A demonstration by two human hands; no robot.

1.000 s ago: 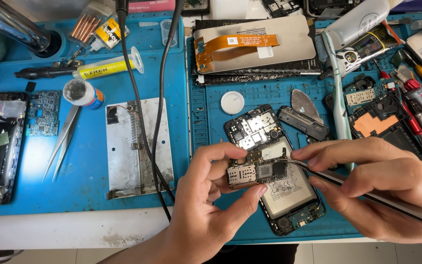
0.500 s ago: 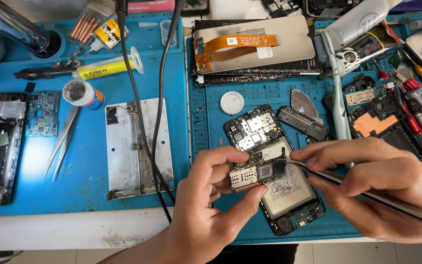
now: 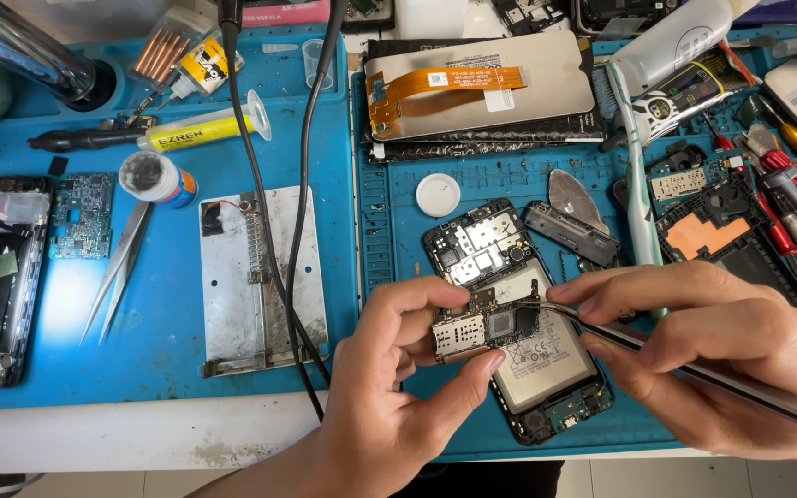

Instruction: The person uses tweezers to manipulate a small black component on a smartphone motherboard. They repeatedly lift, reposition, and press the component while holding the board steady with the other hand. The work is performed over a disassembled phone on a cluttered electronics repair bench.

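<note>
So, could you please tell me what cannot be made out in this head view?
- Tweezers: back end cut off by the right edge; tips too small to tell whether they grip anything on the circuit board.
- Opened phone: middle hidden by board and left hand.
- Right hand: its palm faces away.

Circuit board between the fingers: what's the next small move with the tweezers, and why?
Probably ease the tweezers tip under the part at the circuit board top edge. The left hand pinches the board above the open phone, and the right hand has the tip already there.
</note>
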